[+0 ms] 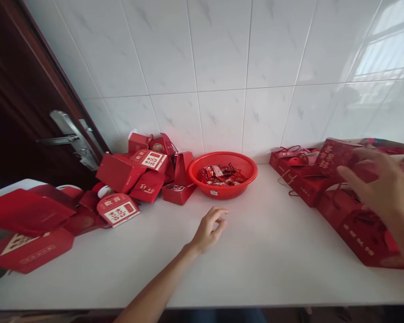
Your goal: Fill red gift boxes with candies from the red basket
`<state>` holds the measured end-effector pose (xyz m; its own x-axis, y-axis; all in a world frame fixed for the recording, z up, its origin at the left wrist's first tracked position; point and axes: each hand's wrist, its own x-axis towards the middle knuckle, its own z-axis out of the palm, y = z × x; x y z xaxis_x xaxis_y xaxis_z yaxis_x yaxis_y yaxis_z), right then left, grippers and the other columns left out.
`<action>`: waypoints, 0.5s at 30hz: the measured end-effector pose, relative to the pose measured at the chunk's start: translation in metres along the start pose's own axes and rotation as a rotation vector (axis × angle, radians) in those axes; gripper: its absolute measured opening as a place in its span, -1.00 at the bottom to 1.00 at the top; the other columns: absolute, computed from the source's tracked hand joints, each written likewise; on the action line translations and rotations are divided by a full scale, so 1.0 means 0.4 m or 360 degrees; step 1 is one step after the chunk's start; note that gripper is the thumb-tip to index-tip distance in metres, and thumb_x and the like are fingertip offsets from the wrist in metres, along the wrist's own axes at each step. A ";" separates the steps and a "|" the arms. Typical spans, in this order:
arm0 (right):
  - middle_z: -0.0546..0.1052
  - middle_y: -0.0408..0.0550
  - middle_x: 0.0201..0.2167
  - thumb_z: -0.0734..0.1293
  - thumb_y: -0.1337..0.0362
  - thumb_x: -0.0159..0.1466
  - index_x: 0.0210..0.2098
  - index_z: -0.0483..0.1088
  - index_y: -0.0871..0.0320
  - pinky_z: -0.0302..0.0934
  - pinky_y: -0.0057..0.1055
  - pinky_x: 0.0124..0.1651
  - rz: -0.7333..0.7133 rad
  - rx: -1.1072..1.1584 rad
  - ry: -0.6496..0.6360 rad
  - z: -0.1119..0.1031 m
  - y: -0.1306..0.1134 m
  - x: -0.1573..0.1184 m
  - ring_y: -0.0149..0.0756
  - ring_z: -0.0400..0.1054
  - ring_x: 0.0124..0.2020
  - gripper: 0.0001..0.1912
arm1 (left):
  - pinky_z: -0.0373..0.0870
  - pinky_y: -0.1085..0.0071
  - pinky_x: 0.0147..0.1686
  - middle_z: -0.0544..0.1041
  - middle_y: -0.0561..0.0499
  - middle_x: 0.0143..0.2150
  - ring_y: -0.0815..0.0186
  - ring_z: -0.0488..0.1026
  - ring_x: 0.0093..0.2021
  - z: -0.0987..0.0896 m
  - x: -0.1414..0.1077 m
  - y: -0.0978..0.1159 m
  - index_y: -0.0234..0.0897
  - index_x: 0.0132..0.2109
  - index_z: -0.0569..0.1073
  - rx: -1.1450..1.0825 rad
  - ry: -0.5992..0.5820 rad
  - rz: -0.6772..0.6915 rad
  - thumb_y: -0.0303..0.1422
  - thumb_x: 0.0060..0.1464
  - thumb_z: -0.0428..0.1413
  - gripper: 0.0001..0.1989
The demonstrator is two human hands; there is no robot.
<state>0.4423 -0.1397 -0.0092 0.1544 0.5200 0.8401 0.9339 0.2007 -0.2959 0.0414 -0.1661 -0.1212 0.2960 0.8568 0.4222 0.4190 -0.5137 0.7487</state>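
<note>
My left hand point(210, 229) hovers over the white tabletop point(256, 251), in front of a red plastic basket point(222, 193) of small wrapped sweets point(225, 175). Its fingers are curved and apart, with nothing between them. At the right, my right hand point(380, 179) is raised over several red gift boxes point(350, 224), its thumb and fingers spread. A red box with gold characters point(333, 157) is just beyond that hand, tilted on the others. No grip on it shows.
A heap of red boxes point(151, 161) lies against the tiled wall point(222, 112) at the left, with more boxes point(33, 251) at the table's left edge. Behind them stands a dark door with a metal handle point(67, 137). The table's front edge runs along the bottom.
</note>
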 end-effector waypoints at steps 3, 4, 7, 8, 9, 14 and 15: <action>0.56 0.12 -0.07 0.33 0.07 0.31 -0.05 0.43 0.13 0.36 -0.24 -0.02 -0.0254 0.0589 -0.0236 0.056 -0.151 -0.088 -0.14 0.48 -0.05 -0.68 | 0.48 0.36 -0.10 0.52 -0.10 -0.03 0.32 0.53 -0.18 -0.052 0.003 0.011 -0.25 -0.06 0.50 0.0136 0.0181 0.0153 -0.33 0.26 0.01 -0.78; 0.56 0.09 -0.07 0.31 0.12 0.33 -0.05 0.42 0.11 0.37 -0.23 0.01 -0.0378 0.0713 -0.0388 0.079 -0.196 -0.123 -0.14 0.47 -0.01 -0.73 | 0.48 0.36 -0.09 0.52 -0.10 -0.03 0.30 0.52 -0.15 -0.078 0.002 0.014 -0.25 -0.07 0.51 0.0199 0.0269 0.0193 -0.33 0.26 0.01 -0.79; 0.54 0.07 -0.02 0.28 0.23 0.36 0.00 0.37 0.09 0.40 -0.27 0.01 -0.0621 0.1011 -0.0795 0.151 -0.298 -0.227 -0.19 0.49 -0.01 -0.77 | 0.47 0.33 -0.03 0.54 -0.09 -0.04 0.25 0.51 -0.04 -0.192 -0.009 0.029 -0.24 -0.12 0.53 0.0461 0.0604 0.0260 -0.33 0.26 0.03 -0.81; 0.53 0.09 -0.01 0.27 0.25 0.36 0.00 0.37 0.09 0.41 -0.27 0.01 -0.0674 0.1100 -0.0897 0.173 -0.320 -0.259 -0.19 0.49 0.00 -0.78 | 0.45 0.29 0.02 0.55 -0.08 -0.05 0.23 0.50 -0.01 -0.243 -0.013 0.036 -0.23 -0.15 0.54 0.0589 0.0739 0.0256 -0.33 0.25 0.04 -0.82; 0.53 0.10 -0.01 0.26 0.27 0.36 0.00 0.36 0.09 0.42 -0.27 0.00 -0.0708 0.1175 -0.0964 0.193 -0.337 -0.287 -0.18 0.49 0.00 -0.77 | 0.44 0.27 0.04 0.55 -0.08 -0.05 0.22 0.49 0.00 -0.301 -0.015 0.044 -0.23 -0.16 0.54 0.0731 0.0881 0.0255 -0.32 0.23 0.06 -0.83; 0.47 0.14 0.07 0.22 0.33 0.35 0.01 0.34 0.09 0.43 -0.23 -0.01 -0.0659 0.1288 -0.1371 0.236 -0.360 -0.375 -0.16 0.46 0.04 -0.75 | 0.39 0.03 0.07 0.53 -0.14 -0.10 0.06 0.40 0.06 -0.658 -0.014 0.088 -0.41 -0.17 0.52 0.1374 0.1917 -0.0051 -0.40 0.03 0.16 -0.79; 0.47 0.14 0.07 0.21 0.33 0.35 -0.01 0.34 0.09 0.43 -0.23 -0.02 -0.0609 0.1302 -0.1420 0.235 -0.358 -0.382 -0.17 0.47 0.02 -0.77 | 0.29 -0.11 0.14 0.51 -0.15 -0.10 0.00 0.36 0.08 -0.727 -0.015 0.090 -0.44 -0.16 0.50 0.1445 0.2056 -0.0176 -0.43 0.00 0.17 -0.77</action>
<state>0.2546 -0.1698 -0.1380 -0.6479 0.6281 0.4310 0.3501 0.7480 -0.5639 -0.1951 -0.1768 0.0519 -0.4710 0.1060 0.8758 0.8812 0.1022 0.4615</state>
